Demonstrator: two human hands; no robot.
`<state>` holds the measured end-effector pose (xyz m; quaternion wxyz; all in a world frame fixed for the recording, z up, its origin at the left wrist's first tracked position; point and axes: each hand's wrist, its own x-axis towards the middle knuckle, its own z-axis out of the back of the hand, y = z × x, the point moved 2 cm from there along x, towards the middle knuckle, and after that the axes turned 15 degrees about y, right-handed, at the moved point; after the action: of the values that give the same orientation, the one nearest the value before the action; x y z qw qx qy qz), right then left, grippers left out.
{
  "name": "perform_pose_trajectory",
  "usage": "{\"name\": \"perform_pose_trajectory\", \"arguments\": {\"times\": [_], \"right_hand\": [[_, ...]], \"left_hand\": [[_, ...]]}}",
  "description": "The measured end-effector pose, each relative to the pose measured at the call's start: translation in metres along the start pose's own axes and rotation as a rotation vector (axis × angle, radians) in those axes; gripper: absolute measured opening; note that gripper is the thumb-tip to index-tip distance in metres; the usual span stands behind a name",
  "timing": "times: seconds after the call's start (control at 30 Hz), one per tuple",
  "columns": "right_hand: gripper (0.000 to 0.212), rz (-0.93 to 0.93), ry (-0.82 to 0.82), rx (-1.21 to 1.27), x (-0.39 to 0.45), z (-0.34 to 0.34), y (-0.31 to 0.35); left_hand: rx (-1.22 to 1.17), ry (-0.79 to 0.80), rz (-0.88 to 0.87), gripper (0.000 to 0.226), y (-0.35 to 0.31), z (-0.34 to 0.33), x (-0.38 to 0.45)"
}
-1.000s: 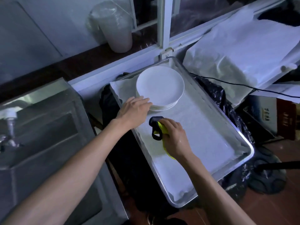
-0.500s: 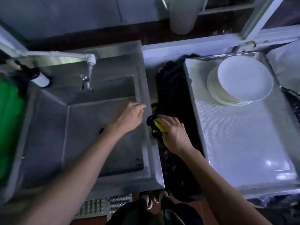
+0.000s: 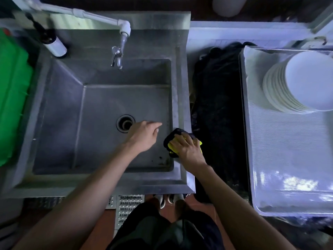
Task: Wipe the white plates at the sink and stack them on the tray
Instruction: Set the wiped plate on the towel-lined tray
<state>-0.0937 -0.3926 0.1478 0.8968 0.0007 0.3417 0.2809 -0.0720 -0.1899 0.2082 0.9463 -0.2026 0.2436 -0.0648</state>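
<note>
A stack of white plates (image 3: 299, 82) stands at the far end of the metal tray (image 3: 288, 159) on the right. The steel sink (image 3: 111, 112) fills the middle, and no plate shows in its basin. My left hand (image 3: 144, 135) hovers over the basin beside the drain (image 3: 125, 123), fingers loosely extended and holding nothing. My right hand (image 3: 187, 149) grips a yellow and dark cloth (image 3: 173, 141) at the sink's right rim.
A tap (image 3: 119, 51) on a white pipe hangs over the sink's back. A dark bottle (image 3: 52, 42) stands at the back left, next to a green bin (image 3: 12, 94). Black plastic (image 3: 218, 105) fills the gap between sink and tray.
My view swung left from the tray to the sink. My left hand left the plate stack and came over the basin. My right hand carried the cloth to the sink's right rim.
</note>
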Motion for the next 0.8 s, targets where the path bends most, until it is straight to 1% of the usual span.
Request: {"name": "perform_pose_trajectory", "arguments": {"times": [0.17,0.3,0.4,0.47,0.57,0.7,0.8], "right_hand": [[0.065,0.033,-0.038,0.028,0.000,-0.008,-0.003],[0.060,0.040,-0.088,0.162,-0.010,0.006,-0.009],[0.054,-0.036,-0.210,0.242,-0.024,0.026,-0.021],[0.051,-0.109,-0.308,0.316,-0.035,0.044,-0.033],[0.050,-0.236,-0.413,0.399,-0.055,0.070,-0.056],[0.047,-0.354,-0.562,0.498,-0.092,0.100,-0.095],[0.044,-0.450,-0.706,0.604,-0.124,0.118,-0.132]], "left_hand": [[0.032,0.014,-0.019,0.035,-0.008,-0.004,0.002],[0.084,0.021,-0.032,0.036,-0.016,-0.003,0.007],[0.094,0.004,-0.067,0.036,-0.026,0.003,0.013],[0.095,-0.007,-0.096,0.036,-0.036,0.011,0.020],[0.074,-0.030,-0.151,0.036,-0.055,0.021,0.034],[-0.015,-0.062,-0.263,0.033,-0.099,0.039,0.059],[-0.106,-0.116,-0.272,0.028,-0.142,0.052,0.083]]}}
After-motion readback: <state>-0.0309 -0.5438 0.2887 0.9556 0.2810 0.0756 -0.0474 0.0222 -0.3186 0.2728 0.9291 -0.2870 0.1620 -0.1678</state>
